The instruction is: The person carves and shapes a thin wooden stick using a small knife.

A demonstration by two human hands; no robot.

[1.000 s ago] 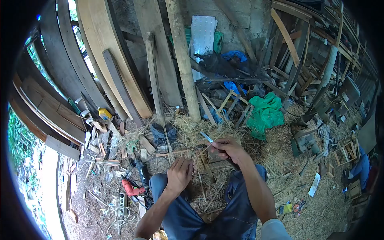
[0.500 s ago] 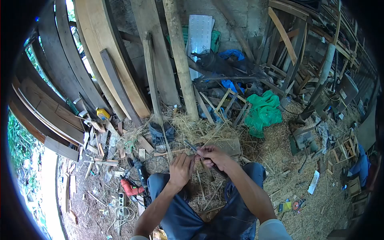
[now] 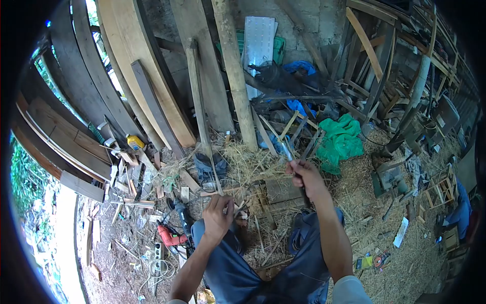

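My right hand (image 3: 305, 180) is wrapped round the dark handle of a knife (image 3: 287, 151), whose pale blade points up and to the left. Over my left knee, my left hand (image 3: 218, 215) is closed with its fingers curled. A thin pale strip (image 3: 216, 175) runs up from its fingers toward the leaning sticks; its lower end is hidden at the fingers. The two hands are well apart. Between them, a wooden block (image 3: 283, 191) and straw lie on the ground.
A red power tool (image 3: 169, 236) and a grinder (image 3: 181, 215) lie left of my legs. Planks (image 3: 147, 76) and a pole (image 3: 237, 81) stand ahead. A green plastic sheet (image 3: 341, 142) lies right of the pole. A person's blue-clothed part (image 3: 459, 205) shows at far right.
My hands were close together half a second ago. My right hand has since moved up and right with the knife, and my left hand slightly left and down.
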